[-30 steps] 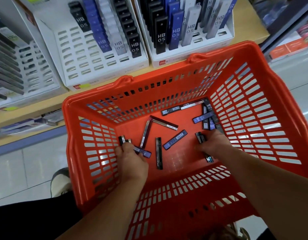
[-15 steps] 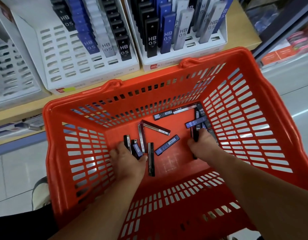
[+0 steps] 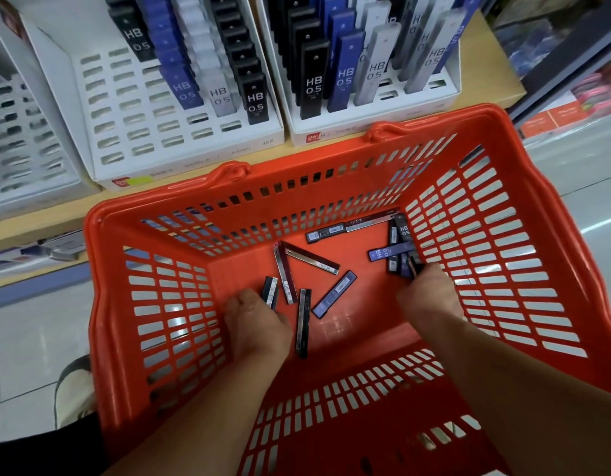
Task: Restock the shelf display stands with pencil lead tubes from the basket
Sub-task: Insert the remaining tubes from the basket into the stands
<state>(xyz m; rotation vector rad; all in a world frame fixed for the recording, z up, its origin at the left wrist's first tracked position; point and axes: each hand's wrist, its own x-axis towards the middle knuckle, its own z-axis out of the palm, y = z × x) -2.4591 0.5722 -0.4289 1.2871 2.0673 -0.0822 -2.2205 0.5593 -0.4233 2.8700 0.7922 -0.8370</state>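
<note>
A light shoe (image 3: 75,386) stands on the pale tiled floor (image 3: 26,338) at lower left. At right, beyond a dark shelf post (image 3: 568,63), lie orange boxes (image 3: 551,120) and blurred pink packets (image 3: 602,92).

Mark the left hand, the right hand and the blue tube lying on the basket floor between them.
left hand (image 3: 257,321): head view, back of the hand.
right hand (image 3: 429,297): head view, back of the hand.
blue tube (image 3: 335,294): head view, middle of its upper face.
</note>
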